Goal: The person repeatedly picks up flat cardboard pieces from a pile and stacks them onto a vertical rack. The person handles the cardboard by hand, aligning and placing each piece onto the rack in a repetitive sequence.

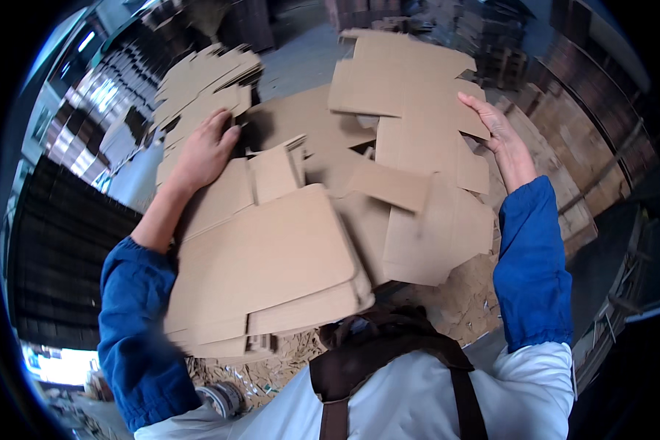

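Note:
On the left, a stack of flat die-cut cardboard box blanks (pixel 264 257) reaches from close to my body to the far side. My left hand (pixel 209 150) lies on top of this stack near its inner edge, fingers slightly bent and holding nothing. To the right is another flat cardboard blank (pixel 425 132), with notched flaps along its sides. My right hand (pixel 495 128) grips its right edge, thumb on the upper face and the other fingers mostly hidden. A loose cardboard flap (pixel 392 183) sticks up between the two, slightly blurred.
Cardboard scraps (pixel 286 367) litter the floor below. Wooden boards (pixel 557 169) stand along the right, and a dark ribbed stack (pixel 59 249) rises at the left. A round can (pixel 224 398) sits by my left elbow. Piled sheets (pixel 125 70) fill the back left.

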Tool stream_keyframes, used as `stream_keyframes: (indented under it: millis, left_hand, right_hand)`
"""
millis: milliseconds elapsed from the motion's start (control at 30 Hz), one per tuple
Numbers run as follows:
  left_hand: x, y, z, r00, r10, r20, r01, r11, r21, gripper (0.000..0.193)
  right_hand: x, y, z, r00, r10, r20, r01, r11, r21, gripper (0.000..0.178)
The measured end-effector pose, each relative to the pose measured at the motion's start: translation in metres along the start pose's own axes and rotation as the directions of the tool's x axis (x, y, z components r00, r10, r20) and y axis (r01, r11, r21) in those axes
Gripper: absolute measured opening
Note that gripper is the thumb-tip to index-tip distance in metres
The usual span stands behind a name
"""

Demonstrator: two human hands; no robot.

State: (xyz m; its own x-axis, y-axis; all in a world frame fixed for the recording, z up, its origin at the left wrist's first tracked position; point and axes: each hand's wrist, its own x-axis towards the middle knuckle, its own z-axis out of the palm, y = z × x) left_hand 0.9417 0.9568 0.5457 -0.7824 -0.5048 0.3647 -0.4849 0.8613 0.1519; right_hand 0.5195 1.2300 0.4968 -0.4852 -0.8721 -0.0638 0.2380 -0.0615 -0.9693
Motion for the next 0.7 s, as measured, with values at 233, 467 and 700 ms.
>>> stream_keyframes:
  millis: [233, 467, 700]
  left_hand:
    - [0.015, 0.028, -0.036, 0.936, -0.047, 0.348, -0.023, 0.981, 0.194, 0.055]
    - [0.101, 0.251, 0.008, 0.957, 0.279, 0.082, -0.285, 0.956, 0.071, 0.079]
    - [0.105, 0.358, 0.182, 0.840, -0.011, 0.543, 0.542, 0.082, -0.836, 0.082]
  right_hand:
    - [-0.094, -0.003, -0.076, 0.979, -0.139, -0.152, 0.123, 0.986, -0.113, 0.042]
    - [-0.157, 0.007, -0.160, 0.981, -0.193, -0.015, 0.186, 0.961, -0.205, 0.051]
    - [-0.201, 0.072, -0.256, 0.997, -0.066, 0.029, 0.071, 0.975, -0.211, 0.047]
